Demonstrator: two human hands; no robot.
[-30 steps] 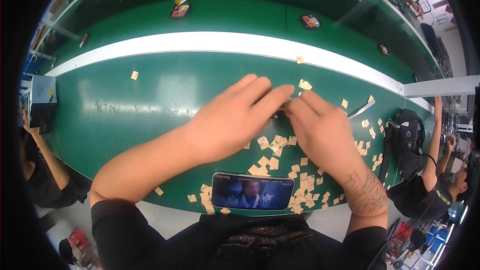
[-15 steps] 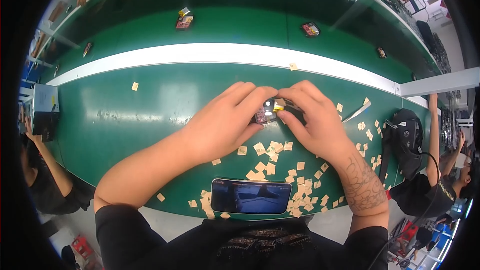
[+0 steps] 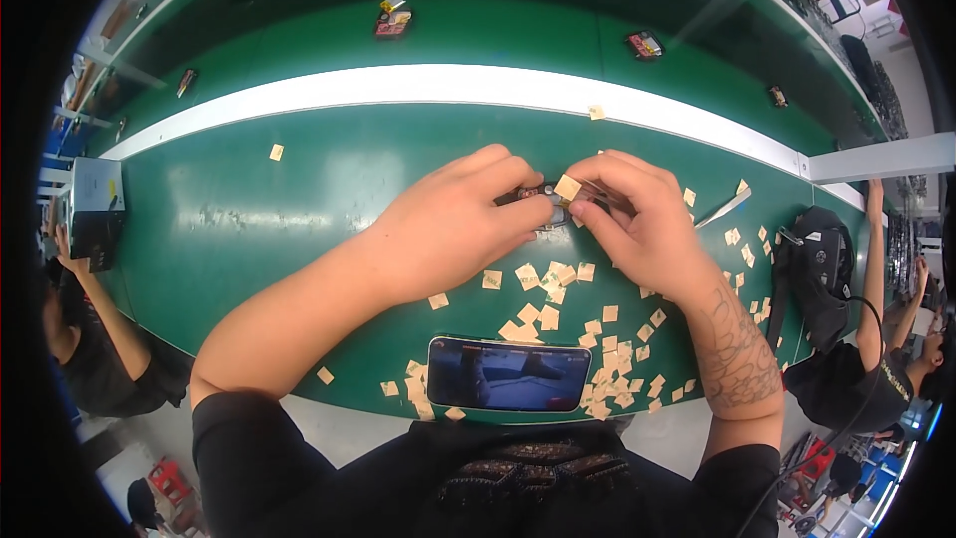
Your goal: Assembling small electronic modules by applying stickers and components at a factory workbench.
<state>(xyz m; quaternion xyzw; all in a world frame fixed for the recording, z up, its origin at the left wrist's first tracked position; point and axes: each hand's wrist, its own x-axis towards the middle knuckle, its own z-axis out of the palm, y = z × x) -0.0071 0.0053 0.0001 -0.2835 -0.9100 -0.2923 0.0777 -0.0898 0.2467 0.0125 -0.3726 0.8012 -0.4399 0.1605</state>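
Small and partly covered, an electronic module [image 3: 531, 193] with reddish and silver parts sits between my hands over the green table. My left hand [image 3: 443, 219] is closed on it, with the thumb across its near side. My right hand [image 3: 637, 219] pinches a small tan paper square [image 3: 568, 187] between thumb and fingertips, right beside the module. The fingers hide much of the module. Many similar loose paper squares [image 3: 549, 317] lie on the table nearer to me and to the right.
A phone [image 3: 510, 376] with a lit screen lies at the near edge. Beyond the white rail [image 3: 428, 85], several modules [image 3: 392, 24] rest on a green surface. A black bag [image 3: 823, 264] and a pale strip [image 3: 724, 207] are on the right; a box [image 3: 97, 201] stands left. Other people sit at both sides.
A tan square now shows upright at my right fingertips, where silver and yellow parts of the module showed before. My left thumb has moved over the module. The whole view has shifted slightly.
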